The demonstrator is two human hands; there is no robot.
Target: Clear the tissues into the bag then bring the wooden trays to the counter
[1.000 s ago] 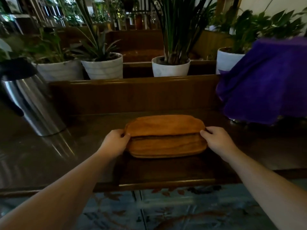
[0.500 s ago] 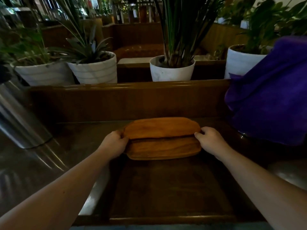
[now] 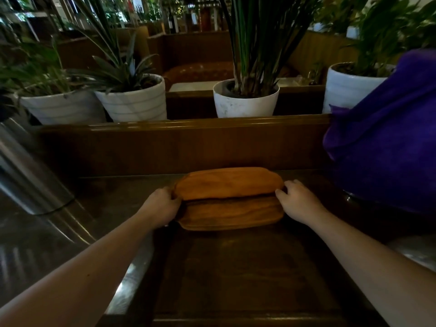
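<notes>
Since half a second ago your view has closed in on the two stacked oval wooden trays [image 3: 230,198], while both hands have kept their places at the ends. Your left hand [image 3: 162,206] is curled around the stack's 9 o'clock end, and your right hand [image 3: 297,201] is clasped on the 3 o'clock end, fingers hooked over the upper tray's rim. The stack sits flat on the dark brown wooden desk [image 3: 236,267], near the raised back ledge at 12 o'clock, with its long axis running 9 to 3 across your view. Each hand is equally near its own end, so what comes next, most likely letting go or nudging the stack back, turns on that axis. A draped purple cloth [image 3: 387,138] bulks close at 2 o'clock; a slanted steel cylinder [image 3: 28,175] stands at 9 o'clock.
</notes>
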